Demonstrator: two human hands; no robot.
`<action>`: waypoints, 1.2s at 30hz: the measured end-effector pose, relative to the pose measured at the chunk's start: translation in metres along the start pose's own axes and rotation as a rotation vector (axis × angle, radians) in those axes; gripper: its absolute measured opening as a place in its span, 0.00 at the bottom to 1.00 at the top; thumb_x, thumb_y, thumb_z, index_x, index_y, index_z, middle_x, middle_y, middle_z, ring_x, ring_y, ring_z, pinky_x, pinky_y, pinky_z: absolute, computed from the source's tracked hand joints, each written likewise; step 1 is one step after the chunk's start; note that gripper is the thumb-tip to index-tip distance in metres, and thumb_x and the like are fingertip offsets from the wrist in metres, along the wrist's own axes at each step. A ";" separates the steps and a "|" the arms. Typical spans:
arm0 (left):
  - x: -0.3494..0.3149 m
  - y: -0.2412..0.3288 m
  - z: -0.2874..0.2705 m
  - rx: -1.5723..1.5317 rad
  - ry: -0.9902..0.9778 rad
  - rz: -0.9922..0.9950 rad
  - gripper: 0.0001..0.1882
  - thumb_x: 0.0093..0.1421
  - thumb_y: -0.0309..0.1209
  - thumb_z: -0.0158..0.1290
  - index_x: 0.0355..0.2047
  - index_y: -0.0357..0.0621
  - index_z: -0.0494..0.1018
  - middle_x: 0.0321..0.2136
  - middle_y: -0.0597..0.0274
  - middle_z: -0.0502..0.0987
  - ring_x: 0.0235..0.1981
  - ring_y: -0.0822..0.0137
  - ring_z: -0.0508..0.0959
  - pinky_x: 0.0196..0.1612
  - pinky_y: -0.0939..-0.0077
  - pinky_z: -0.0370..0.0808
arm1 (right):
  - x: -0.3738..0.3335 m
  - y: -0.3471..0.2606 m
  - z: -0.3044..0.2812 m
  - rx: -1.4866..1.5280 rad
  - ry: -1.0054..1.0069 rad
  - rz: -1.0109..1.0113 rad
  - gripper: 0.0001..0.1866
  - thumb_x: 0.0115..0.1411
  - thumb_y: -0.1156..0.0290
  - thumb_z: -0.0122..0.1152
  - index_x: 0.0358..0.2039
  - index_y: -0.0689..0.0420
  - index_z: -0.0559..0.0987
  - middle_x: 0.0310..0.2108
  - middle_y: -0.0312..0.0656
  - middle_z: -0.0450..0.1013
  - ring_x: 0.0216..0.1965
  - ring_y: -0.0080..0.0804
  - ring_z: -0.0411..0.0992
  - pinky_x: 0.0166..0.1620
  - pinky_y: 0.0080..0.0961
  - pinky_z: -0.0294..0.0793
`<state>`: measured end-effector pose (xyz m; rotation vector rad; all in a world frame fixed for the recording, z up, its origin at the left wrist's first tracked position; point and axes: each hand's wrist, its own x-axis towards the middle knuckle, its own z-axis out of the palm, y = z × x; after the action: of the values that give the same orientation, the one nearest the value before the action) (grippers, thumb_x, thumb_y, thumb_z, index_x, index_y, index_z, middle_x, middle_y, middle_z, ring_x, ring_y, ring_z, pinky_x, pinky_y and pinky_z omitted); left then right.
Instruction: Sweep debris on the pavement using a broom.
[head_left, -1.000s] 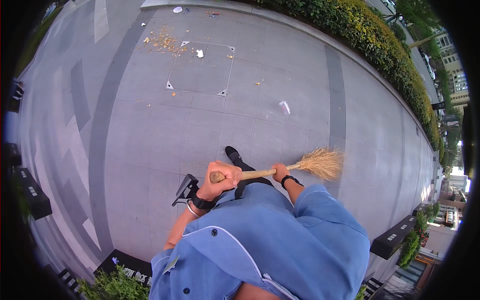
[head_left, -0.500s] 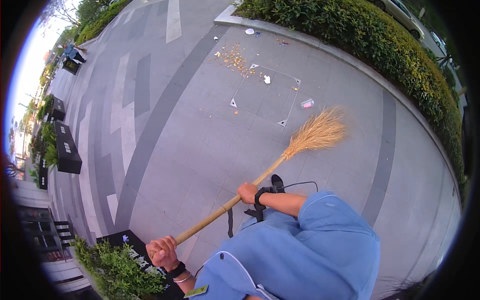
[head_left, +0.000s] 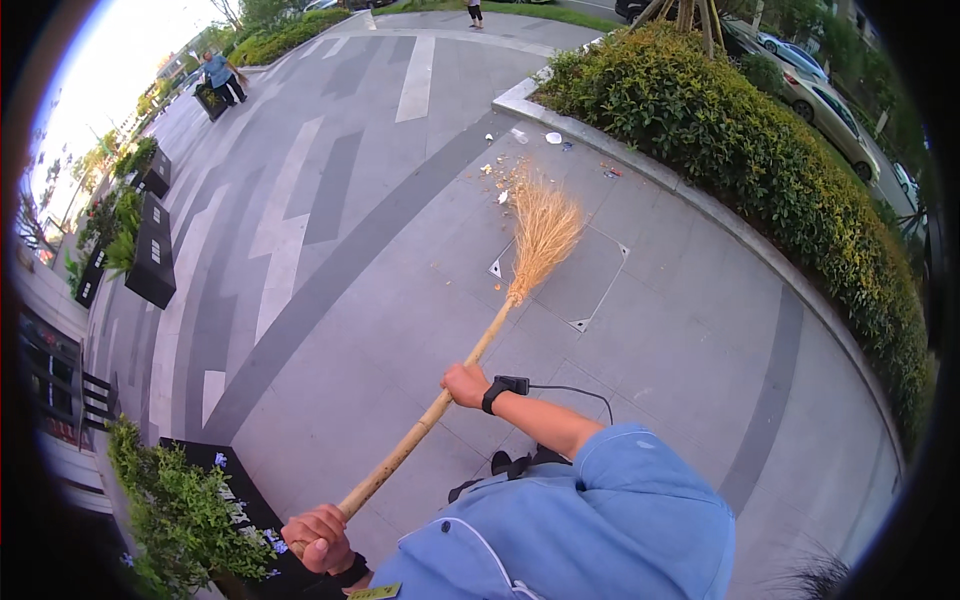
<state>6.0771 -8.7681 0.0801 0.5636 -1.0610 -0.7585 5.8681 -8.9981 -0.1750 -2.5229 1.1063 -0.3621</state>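
Observation:
A long-handled straw broom (head_left: 545, 235) reaches out ahead of me over the grey paving. My left hand (head_left: 320, 538) is wrapped round the top end of its wooden handle at the lower left. Farther down the handle, my right hand (head_left: 466, 384) grips it, with a black strap and small device on that wrist. The bristles lie over the square floor cover (head_left: 600, 290) and hide part of it. Scattered yellowish bits (head_left: 500, 172) and a white scrap (head_left: 503, 197) sit just beyond the bristle tips. Near them are a clear plastic piece (head_left: 519, 136) and a white crumpled piece (head_left: 553, 138).
A hedge (head_left: 730, 140) behind a stone curb (head_left: 640, 165) runs along the right. Black planters (head_left: 152, 250) line the left, and a leafy planter (head_left: 190, 500) stands close to my left hand. Another person (head_left: 220, 78) stands far left beside a dark bin.
The broom head has swung left and away from me, over the floor cover. The white scrap and clear plastic piece now lie farther off. Both hands have kept hold of the handle.

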 end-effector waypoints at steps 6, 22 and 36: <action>0.033 0.023 -0.033 -0.160 -0.133 -0.037 0.16 0.41 0.23 0.49 0.06 0.46 0.53 0.02 0.65 0.59 0.01 0.71 0.58 0.08 0.76 0.62 | -0.053 -0.034 -0.037 0.056 -0.011 0.089 0.05 0.44 0.76 0.55 0.22 0.53 0.78 0.27 0.44 0.75 0.34 0.44 0.73 0.32 0.41 0.74; 0.049 -0.076 0.077 -0.472 -0.671 -0.345 0.17 0.47 0.21 0.54 0.08 0.39 0.59 0.08 0.59 0.63 0.10 0.65 0.62 0.19 0.68 0.61 | -0.210 0.045 -0.025 0.214 -0.053 0.570 0.06 0.44 0.74 0.55 0.25 0.52 0.77 0.28 0.47 0.74 0.34 0.52 0.72 0.32 0.43 0.70; 0.039 -0.077 0.068 -0.413 -0.561 -0.416 0.18 0.46 0.22 0.54 0.07 0.39 0.57 0.08 0.59 0.63 0.10 0.65 0.61 0.20 0.68 0.61 | -0.205 0.066 -0.004 0.294 -0.199 0.462 0.08 0.42 0.73 0.57 0.27 0.54 0.78 0.28 0.50 0.75 0.36 0.53 0.72 0.36 0.45 0.71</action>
<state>6.0048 -8.8499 0.0718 0.2109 -1.2620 -1.5221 5.6881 -8.8879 -0.2175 -1.9313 1.3912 -0.1305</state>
